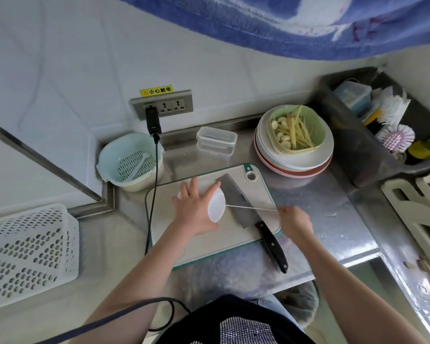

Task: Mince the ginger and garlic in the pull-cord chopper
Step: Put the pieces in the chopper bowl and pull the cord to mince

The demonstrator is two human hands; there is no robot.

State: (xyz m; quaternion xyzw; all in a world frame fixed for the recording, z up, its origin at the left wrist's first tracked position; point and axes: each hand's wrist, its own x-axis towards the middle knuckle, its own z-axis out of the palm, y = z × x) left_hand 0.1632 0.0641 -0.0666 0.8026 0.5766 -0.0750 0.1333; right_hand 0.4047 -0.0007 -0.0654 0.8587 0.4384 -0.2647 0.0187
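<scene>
The white pull-cord chopper (216,204) sits on the cutting board (233,242), tipped on its side. My left hand (196,209) presses down over it and grips it. A thin white cord (251,208) runs taut from the chopper to my right hand (294,223), which is closed on the cord's end at the board's right edge. Garlic cloves and ginger strips (292,134) lie in a green dish (319,127) on a stack of plates at the back right. What is inside the chopper is hidden.
A cleaver (243,202) lies on the board under the cord, its black handle (272,247) toward me. A clear lidded box (216,141), a pale colander bowl (132,162), a white basket (27,252), a charger cable (154,192) and a bin of brushes (392,125) surround the board.
</scene>
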